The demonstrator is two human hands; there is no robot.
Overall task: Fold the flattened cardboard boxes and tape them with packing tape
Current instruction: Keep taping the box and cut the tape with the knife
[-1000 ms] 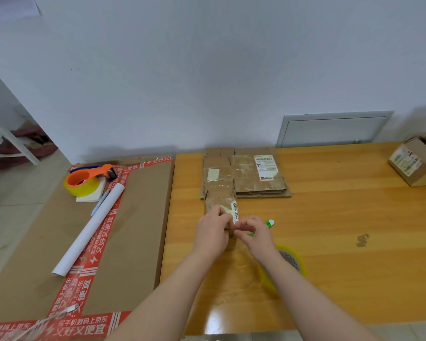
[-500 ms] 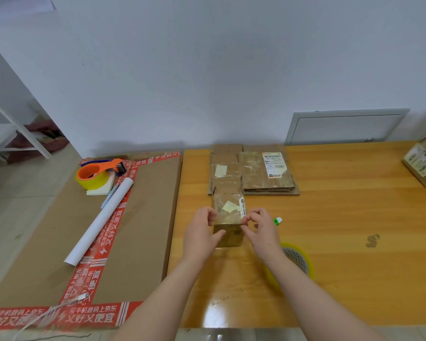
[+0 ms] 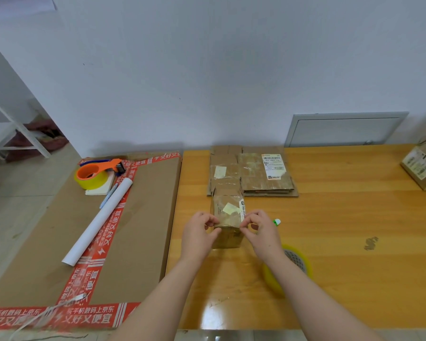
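Left hand (image 3: 199,233) and right hand (image 3: 261,232) pinch the top edge of a small, worn, tape-patched cardboard box (image 3: 228,210).

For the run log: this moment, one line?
step: folding | small box: upright on table | left hand: pinches box's near-left top corner | right hand: pinches near-right top corner | tape roll: beside right forearm

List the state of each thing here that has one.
Small brown cardboard box: folded up, standing on the wooden table.
Left hand: pinches the box's left corner.
Right hand: pinches its right corner.
Stack of flattened cardboard boxes: flat, unfolded, behind it.
Loose yellow tape roll: lying flat, partly hidden.
Orange tape dispenser: loaded with yellow tape, set aside.
Grey wall hatch: closed.
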